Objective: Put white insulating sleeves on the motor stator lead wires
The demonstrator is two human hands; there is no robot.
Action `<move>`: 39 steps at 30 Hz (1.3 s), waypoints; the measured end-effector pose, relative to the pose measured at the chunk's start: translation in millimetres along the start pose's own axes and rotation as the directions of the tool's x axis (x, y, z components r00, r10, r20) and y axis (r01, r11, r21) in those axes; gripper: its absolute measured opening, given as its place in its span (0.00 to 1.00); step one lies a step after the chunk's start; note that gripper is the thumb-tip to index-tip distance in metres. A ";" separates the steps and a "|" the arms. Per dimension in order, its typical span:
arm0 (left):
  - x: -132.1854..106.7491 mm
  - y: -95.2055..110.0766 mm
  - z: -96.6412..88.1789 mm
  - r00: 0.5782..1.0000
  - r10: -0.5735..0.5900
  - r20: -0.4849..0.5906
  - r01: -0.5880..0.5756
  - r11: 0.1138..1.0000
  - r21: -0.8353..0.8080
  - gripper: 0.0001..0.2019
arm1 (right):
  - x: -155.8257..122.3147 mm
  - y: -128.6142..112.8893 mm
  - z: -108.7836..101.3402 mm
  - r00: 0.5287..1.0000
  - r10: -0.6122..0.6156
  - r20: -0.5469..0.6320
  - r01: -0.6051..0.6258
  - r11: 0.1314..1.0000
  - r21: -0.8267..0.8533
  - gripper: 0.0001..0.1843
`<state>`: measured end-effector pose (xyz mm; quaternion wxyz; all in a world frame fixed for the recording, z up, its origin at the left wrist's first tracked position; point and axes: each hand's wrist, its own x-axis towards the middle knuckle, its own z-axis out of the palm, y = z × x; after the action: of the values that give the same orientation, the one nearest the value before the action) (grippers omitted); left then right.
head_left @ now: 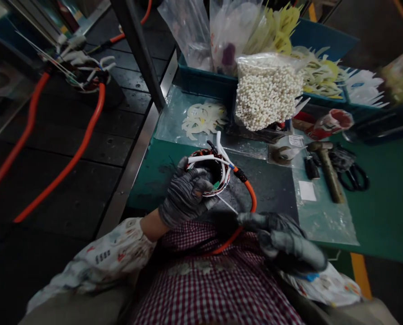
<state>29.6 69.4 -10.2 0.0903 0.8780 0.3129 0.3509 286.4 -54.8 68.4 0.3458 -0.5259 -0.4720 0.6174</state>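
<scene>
My left hand, in a grey striped glove, grips the near left rim of a motor stator, a ring with wire windings. White sleeved leads and an orange cable come off the ring. A thin white cord runs taut from the stator's near edge down to my right hand. That gloved hand is closed at the cord's end and slightly blurred. The orange cable passes under its fingertips, over the checked apron. What lies deeper inside the right fist is hidden.
Several white and yellow plastic strips fill blue bins at the back, behind a bag of white beads. To the right lie a hammer, scissors and a red cup. Another stator with orange cables sits left, past a metal post.
</scene>
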 end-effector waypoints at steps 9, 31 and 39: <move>5.1 -1.6 -1.4 0.994 0.075 -0.083 -0.080 0.995 -0.052 0.06 | 79.5 13.4 22.2 0.861 -0.488 -0.147 0.292 0.708 -0.643 0.18; 10.1 -1.8 -6.6 0.999 0.039 -0.022 -0.040 0.996 -0.082 0.08 | 109.7 -10.1 5.3 0.915 -0.402 -0.007 0.396 0.904 -0.163 0.05; 7.5 -5.0 -2.1 0.997 0.054 -0.058 -0.057 0.997 -0.053 0.08 | 105.5 -2.4 5.1 0.919 -0.392 0.041 0.394 0.913 -0.105 0.07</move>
<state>29.9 77.8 -6.3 0.0958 0.8733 0.2811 0.3862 259.3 42.2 36.6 0.4286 -0.4328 -0.6047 0.5131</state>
